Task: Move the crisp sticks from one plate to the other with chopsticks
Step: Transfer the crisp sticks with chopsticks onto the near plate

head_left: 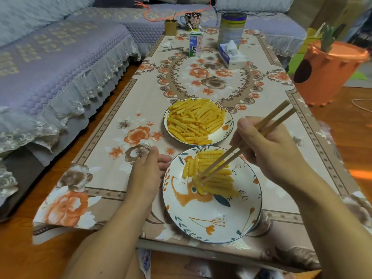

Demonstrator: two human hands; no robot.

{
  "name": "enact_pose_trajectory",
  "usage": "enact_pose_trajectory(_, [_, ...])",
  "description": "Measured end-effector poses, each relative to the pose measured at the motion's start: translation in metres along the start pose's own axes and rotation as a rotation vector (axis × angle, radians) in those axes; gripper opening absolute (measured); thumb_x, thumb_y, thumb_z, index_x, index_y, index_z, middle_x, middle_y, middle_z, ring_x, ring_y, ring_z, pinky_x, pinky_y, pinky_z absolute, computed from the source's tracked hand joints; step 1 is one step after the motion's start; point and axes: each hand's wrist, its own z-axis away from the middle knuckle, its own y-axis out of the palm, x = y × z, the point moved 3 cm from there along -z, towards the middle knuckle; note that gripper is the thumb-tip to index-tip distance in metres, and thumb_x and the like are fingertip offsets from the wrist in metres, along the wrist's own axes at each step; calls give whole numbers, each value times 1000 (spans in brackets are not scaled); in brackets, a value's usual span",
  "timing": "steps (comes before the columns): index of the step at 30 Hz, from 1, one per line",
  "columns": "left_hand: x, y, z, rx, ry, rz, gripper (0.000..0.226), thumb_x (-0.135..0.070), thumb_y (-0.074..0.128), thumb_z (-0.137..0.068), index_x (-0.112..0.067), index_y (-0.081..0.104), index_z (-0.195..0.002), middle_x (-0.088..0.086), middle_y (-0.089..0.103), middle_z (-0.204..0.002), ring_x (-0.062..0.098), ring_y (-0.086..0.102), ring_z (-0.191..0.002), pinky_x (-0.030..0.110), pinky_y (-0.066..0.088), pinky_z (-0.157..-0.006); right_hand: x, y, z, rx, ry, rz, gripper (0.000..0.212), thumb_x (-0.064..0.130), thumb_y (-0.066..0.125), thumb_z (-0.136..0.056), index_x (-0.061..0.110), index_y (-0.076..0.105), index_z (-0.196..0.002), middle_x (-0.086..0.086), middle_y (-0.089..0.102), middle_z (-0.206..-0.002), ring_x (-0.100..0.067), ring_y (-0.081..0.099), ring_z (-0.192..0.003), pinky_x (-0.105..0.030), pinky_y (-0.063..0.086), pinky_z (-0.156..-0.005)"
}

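Note:
Two white flower-patterned plates sit on the table. The far plate [227, 132] is heaped with yellow crinkled crisp sticks [195, 120]. The near plate [211, 222] holds a smaller row of crisp sticks [216, 181] in its upper half. My right hand [269, 150] grips a pair of wooden chopsticks [241, 148], whose tips reach down among the sticks on the near plate, at a stick near the left end of the row. My left hand [147, 170] rests at the near plate's left rim, fingers curled against it.
The table has a floral cloth [120, 137]. At its far end stand a milk carton [195, 44], a tissue box [231, 55], a tall tin [232, 27], a cup [192, 20] and a small gold box [170, 27]. A sofa [50, 67] runs along the left, an orange bucket [330, 75] stands at right.

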Motion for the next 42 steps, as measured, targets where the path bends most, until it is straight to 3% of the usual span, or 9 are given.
enact_pose_trajectory(4, [1, 0, -1, -2, 0, -4, 58, -49, 33, -108, -10, 75, -95, 6, 78, -82, 30, 73, -81, 48, 57, -80, 1, -14, -4, -224, 10, -169, 48, 31, 45, -107, 11, 66, -68, 1, 39, -48, -12, 31, -41, -24, 20, -42])
enact_pose_trajectory(7, [0, 0, 0, -1, 5, -5, 59, -49, 33, -109, -10, 75, -94, 6, 78, -81, 29, 73, -80, 47, 57, -79, -4, -18, -8, -365, -2, -57, 42, 26, 46, -109, 6, 67, -79, 4, 42, -49, -10, 37, -44, -22, 28, -41])
enact_pose_trajectory(12, [0, 0, 0, 2, 5, -3, 58, -48, 33, -109, -10, 75, -95, 7, 78, -84, 27, 74, -80, 43, 56, -78, -23, -22, -17, -420, 38, 72, 39, 33, 52, -107, 9, 73, -86, 6, 49, -54, -8, 44, -52, -20, 36, -48])
enact_pose_trajectory(19, [0, -1, -1, 3, 4, 5, 57, -47, 34, -109, -10, 75, -94, 7, 78, -82, 28, 73, -81, 43, 56, -78, -35, -18, -31, -352, 70, 104, 40, 37, 49, -108, 10, 72, -89, 10, 49, -49, -5, 41, -47, -19, 33, -48])
enact_pose_trajectory(27, [0, 0, 0, 9, -5, 14, 58, -47, 35, -109, -8, 75, -95, 8, 78, -83, 29, 73, -79, 47, 57, -79, -34, -18, -30, -235, 10, 76, 38, 38, 47, -107, 18, 70, -84, 6, 51, -57, -12, 45, -55, -26, 36, -50])
enact_pose_trajectory(34, [0, -1, 0, 12, -12, 13, 58, -48, 34, -109, -9, 75, -96, 9, 78, -84, 28, 73, -77, 46, 57, -78, -24, -28, -25, -325, -58, 15, 44, 40, 45, -105, 10, 69, -86, 10, 51, -54, -4, 45, -53, -18, 35, -49])
enact_pose_trajectory(39, [0, 0, 0, 8, -10, 4, 59, -49, 34, -109, -9, 75, -95, 7, 78, -82, 28, 73, -77, 48, 58, -80, -30, -27, -28, -290, -12, 119, 36, 35, 51, -107, 16, 74, -88, 14, 56, -57, -5, 47, -57, -17, 37, -52])
enact_pose_trajectory(42, [-1, -1, 1, 8, -11, 13, 58, -47, 34, -109, -8, 75, -95, 9, 78, -82, 28, 73, -78, 45, 57, -77, -27, -23, -30, -318, 13, 72, 39, 30, 49, -108, 6, 74, -90, 13, 54, -52, -4, 43, -50, -15, 34, -48])
